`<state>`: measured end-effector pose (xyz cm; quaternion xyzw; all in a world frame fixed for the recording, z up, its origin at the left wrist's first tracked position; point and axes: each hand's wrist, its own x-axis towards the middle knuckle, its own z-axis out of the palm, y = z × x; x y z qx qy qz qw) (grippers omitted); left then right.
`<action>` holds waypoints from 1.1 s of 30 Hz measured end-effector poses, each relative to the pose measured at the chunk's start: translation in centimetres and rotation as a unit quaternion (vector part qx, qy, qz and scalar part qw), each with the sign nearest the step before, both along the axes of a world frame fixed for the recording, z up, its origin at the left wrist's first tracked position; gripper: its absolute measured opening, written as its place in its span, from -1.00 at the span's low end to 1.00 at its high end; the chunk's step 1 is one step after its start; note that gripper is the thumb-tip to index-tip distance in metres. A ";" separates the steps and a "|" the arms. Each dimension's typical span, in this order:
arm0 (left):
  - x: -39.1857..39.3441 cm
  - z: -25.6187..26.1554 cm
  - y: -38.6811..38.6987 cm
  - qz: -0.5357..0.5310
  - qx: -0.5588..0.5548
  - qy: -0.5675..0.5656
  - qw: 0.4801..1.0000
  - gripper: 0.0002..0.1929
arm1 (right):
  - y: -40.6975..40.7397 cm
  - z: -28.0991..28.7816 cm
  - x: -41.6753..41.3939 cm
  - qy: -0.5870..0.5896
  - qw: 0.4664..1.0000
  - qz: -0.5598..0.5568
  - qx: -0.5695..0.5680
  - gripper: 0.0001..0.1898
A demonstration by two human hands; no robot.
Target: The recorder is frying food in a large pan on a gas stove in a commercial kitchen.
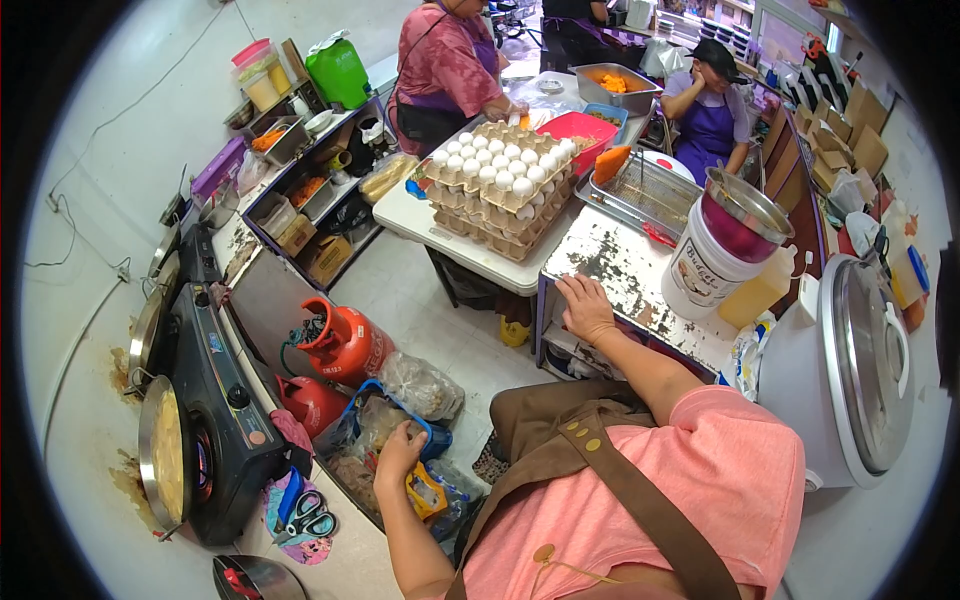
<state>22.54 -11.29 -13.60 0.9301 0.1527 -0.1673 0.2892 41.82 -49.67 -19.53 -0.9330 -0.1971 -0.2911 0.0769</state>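
Observation:
My left hand [401, 454] is held over plastic bags [375, 424] and a blue-rimmed container at the counter's edge, its fingers loosely bent, nothing seen in it. My right hand [587, 307] rests with spread fingers on the edge of a worn white tabletop [607, 259]. Farther along that top stand a white bucket [701, 262] with a metal bowl [746, 206] on it and a wire rack on a tray [645, 187]. At left, a pan [165, 450] with yellowish contents sits on a gas stove [236, 427]; scissors [309, 517] lie on a cloth near it.
Red gas cylinders [349, 341] stand on the floor beside the counter. Egg trays [499, 180] are stacked on a white table [405, 210]. A person in a red top [442, 67] works behind it; another in a purple apron [705, 135] sits nearby. A large cooker [810, 390] is at right.

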 end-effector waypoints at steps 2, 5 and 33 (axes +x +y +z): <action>0.0 0.0 0.0 -0.001 0.001 0.001 1.000 -0.43 | 0.0 0.0 0.0 -0.002 1.000 0.000 0.001 -0.42; -0.1 0.0 0.0 0.003 0.000 0.001 1.000 -0.43 | 0.1 0.0 0.0 -0.003 1.000 0.003 0.006 -0.42; -0.1 -0.3 0.1 -0.001 -0.003 -0.013 1.000 -0.42 | 0.2 0.0 0.0 0.001 1.000 0.000 0.012 -0.43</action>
